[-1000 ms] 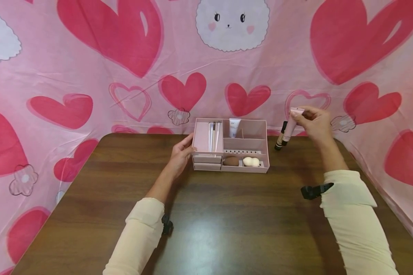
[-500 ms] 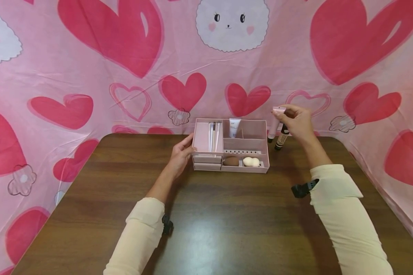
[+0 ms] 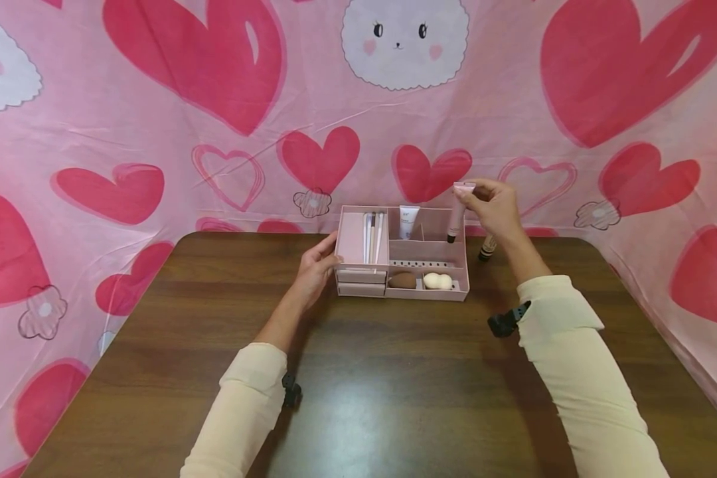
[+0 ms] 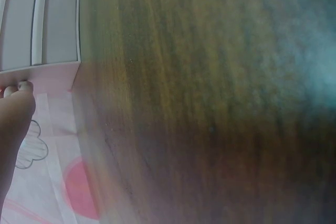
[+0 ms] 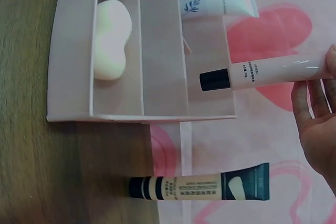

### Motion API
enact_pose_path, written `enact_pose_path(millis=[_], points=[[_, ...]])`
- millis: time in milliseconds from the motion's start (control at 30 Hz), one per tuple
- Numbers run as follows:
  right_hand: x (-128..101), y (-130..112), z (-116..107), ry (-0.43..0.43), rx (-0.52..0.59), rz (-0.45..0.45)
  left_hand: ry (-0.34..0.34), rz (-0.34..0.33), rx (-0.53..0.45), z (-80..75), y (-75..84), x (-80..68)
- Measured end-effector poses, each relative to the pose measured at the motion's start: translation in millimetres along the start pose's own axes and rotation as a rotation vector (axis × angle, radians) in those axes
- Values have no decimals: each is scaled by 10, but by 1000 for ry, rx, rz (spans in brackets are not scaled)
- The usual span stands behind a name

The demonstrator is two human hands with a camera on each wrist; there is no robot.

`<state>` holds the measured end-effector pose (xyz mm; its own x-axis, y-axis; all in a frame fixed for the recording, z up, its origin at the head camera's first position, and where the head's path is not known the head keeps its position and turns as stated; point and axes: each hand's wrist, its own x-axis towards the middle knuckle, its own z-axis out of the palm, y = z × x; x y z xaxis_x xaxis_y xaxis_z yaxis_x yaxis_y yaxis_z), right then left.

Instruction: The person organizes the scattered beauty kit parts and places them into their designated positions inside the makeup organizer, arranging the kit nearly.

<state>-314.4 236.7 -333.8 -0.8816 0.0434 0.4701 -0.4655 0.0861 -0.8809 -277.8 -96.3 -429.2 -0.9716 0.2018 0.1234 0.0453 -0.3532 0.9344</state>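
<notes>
A pink makeup organizer [image 3: 427, 294] stands at the back of the table. My left hand [image 3: 312, 271] rests against its left side, fingertips on the wall in the left wrist view. By its flat crimped end, my right hand [image 3: 498, 207] pinches a pink cosmetic tube [image 5: 278, 72], black cap downward, above the back right compartment. A white tube [image 3: 407, 222] stands in the compartment to the left. Brushes [image 3: 373, 238] lie on the organizer's left top. A brown makeup sponge [image 3: 403, 280] and a cream one [image 3: 438, 281] sit in the front compartments.
A black and beige tube [image 5: 194, 187] stands upright on its cap, just right of the organizer, partly behind my right hand in the head view. Two small drawers [image 3: 361, 283] form the organizer's lower left. A pink heart-print cloth [image 3: 227, 179] hangs behind the wooden table [image 3: 358, 372].
My right hand has carried the pink tube leftward, past the black and beige tube, to over the organizer's back right compartment. The left hand has stayed put.
</notes>
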Motion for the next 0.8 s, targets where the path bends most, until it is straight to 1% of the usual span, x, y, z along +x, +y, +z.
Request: enact_pose_path(millis=[67, 200, 267, 400, 600, 733, 800], points=[[6, 21, 38, 13, 27, 8, 0, 0, -1, -5, -4, 2], [15, 89, 96, 35, 20, 7, -1, -5, 3, -13, -9, 9], [20, 124, 116, 42, 40, 5, -5, -7, 11, -15, -6, 13], [36, 177, 148, 44, 94, -1, -12, -5, 17, -20, -13, 29], [59, 245, 187, 38, 134, 4, -15, 3, 10, -30, -21, 28], [53, 296, 229, 40, 111, 29, -11, 4, -1, -19, -14, 17], [43, 331, 251, 35, 71, 40, -7, 1, -5, -13, -10, 12]])
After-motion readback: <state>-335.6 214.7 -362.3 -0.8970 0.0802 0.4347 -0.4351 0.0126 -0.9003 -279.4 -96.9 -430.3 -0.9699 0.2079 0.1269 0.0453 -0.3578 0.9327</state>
